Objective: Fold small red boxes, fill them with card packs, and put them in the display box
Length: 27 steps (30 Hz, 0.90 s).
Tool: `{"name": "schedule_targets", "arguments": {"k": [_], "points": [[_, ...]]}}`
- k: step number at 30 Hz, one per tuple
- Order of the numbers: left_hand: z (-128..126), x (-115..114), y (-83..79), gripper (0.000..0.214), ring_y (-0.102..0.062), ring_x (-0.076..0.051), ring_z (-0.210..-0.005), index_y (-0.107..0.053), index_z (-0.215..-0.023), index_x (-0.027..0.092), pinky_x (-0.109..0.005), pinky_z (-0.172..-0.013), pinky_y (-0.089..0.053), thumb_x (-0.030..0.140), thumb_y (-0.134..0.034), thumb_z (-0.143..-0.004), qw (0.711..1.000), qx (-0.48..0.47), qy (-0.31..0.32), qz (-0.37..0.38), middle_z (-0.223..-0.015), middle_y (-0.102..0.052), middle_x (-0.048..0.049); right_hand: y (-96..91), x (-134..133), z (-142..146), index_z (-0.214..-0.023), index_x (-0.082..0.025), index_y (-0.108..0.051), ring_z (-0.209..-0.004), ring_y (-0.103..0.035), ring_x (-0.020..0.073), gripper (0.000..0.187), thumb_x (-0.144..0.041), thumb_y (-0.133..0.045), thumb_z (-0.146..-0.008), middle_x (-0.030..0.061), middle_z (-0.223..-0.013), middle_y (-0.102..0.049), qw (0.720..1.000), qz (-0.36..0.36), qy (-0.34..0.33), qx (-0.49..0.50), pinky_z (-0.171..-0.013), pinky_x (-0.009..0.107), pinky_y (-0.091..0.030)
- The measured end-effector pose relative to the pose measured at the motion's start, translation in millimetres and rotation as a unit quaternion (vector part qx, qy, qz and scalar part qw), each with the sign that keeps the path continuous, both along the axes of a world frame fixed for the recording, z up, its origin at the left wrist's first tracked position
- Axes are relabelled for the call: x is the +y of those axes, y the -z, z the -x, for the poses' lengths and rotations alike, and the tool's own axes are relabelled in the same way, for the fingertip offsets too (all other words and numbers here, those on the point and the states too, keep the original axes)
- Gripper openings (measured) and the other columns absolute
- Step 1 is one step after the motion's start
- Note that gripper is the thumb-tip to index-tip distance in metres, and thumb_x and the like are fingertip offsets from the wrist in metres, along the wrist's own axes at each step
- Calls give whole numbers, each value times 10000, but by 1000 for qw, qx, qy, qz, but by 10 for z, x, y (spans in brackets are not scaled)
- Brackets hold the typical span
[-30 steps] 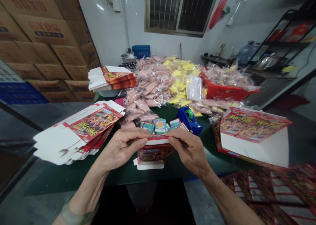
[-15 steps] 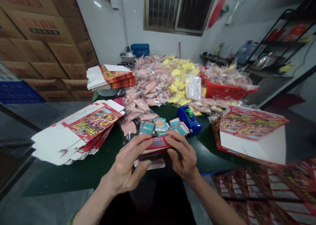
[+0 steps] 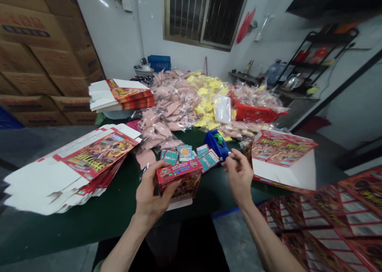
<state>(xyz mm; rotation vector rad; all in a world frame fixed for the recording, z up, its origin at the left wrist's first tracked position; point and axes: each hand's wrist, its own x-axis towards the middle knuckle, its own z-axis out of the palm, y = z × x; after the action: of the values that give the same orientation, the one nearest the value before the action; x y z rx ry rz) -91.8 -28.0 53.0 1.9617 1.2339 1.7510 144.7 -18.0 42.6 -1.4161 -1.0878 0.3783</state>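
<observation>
My left hand (image 3: 152, 192) is wrapped round a small red printed box (image 3: 180, 180), thumb on its near face and fingers behind it. The box stands on the dark green table with its printed top panel closed; a white flap (image 3: 180, 204) shows at its base. My right hand (image 3: 239, 176) is at the front end of a blue tape dispenser (image 3: 217, 144) holding a green roll. Its thumb and forefinger are pinched there; what lies between them is too small to make out. Several teal-edged cards (image 3: 185, 153) lie just behind the box.
Flattened red and white cartons (image 3: 98, 152) are stacked at left, more (image 3: 128, 96) behind them. Bagged pink and yellow pieces (image 3: 170, 100) heap at the back, beside a red basket (image 3: 253, 113). At right stand an open display box (image 3: 283, 176) and rows of red boxes (image 3: 322, 212).
My right hand has left the box and moved right to the tape dispenser. My left hand now grips the box alone, and the box's front shows more. The view has shifted to the right.
</observation>
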Motion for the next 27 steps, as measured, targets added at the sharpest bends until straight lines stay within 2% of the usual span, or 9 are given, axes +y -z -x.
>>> {"name": "schedule_targets", "arguments": {"k": [1,2,4,6,10,14,17,22,27], "points": [[-4,6,6,493,-653,-166,-799,-499,-1144,192,-262,-706,-551,239,-711,-702,999,-20,7,24,-974,-637,-54,9,80,-173,-1169,-125,-521,-669,-595,143,443,-400,-490,-823,97,-960,-610,998,38,46,-9,-580,284,-500],[-8,9,11,472,-652,-147,-746,-507,-1130,192,-236,-662,-548,241,-708,-705,998,-36,18,41,-945,-642,-42,15,161,-336,-1116,-108,-564,-647,-584,147,435,-405,-496,-806,87,-889,-617,996,64,63,-18,-567,285,-490],[-15,8,17,427,-642,-130,-693,-528,-1095,191,-213,-624,-537,241,-703,-709,996,-53,38,55,-897,-646,-24,10,312,-595,-998,-102,-631,-624,-573,152,378,-392,-533,-777,62,-776,-620,992,109,59,-37,-558,280,-479],[-23,1,23,394,-634,-131,-699,-539,-1076,191,-214,-629,-529,242,-691,-716,995,-62,52,58,-883,-642,-18,-18,434,-737,-889,-115,-661,-606,-566,144,284,-356,-588,-758,32,-693,-610,987,149,39,-50,-552,265,-472],[-38,-2,51,401,-620,-136,-727,-524,-1103,195,-227,-664,-518,244,-669,-731,994,-59,60,63,-908,-628,-19,-123,593,-783,-843,-125,-636,-584,-545,95,159,-275,-633,-791,-13,-676,-591,969,238,9,-64,-552,229,-467],[-39,19,77,401,-607,-145,-762,-518,-1106,198,-249,-713,-507,246,-663,-735,996,-34,61,55,-949,-610,-28,-247,681,-754,-831,-113,-600,-581,-546,72,177,-287,-580,-860,-23,-723,-589,944,326,-4,-49,-533,210,-473],[-30,24,76,381,-603,-142,-769,-512,-1100,198,-241,-714,-500,237,-651,-748,996,-34,68,45,-935,-603,-22,-302,742,-724,-893,-113,-595,-615,-567,79,186,-295,-557,-877,-4,-786,-604,931,366,3,-10,-544,218,-489],[-9,25,68,355,-606,-144,-769,-515,-1083,192,-241,-711,-499,232,-639,-753,995,-36,76,50,-915,-608,-18,-284,808,-646,-1013,-124,-575,-724,-599,111,221,-304,-537,-889,32,-916,-611,934,343,27,91,-619,265,-524],[27,58,95,385,-616,-145,-728,-532,-1095,192,-239,-673,-510,250,-659,-736,995,-45,71,48,-907,-631,-19,-142,642,-588,-992,-123,-575,-718,-595,106,194,-284,-537,-890,25,-902,-606,961,222,45,161,-610,255,-524]]}}
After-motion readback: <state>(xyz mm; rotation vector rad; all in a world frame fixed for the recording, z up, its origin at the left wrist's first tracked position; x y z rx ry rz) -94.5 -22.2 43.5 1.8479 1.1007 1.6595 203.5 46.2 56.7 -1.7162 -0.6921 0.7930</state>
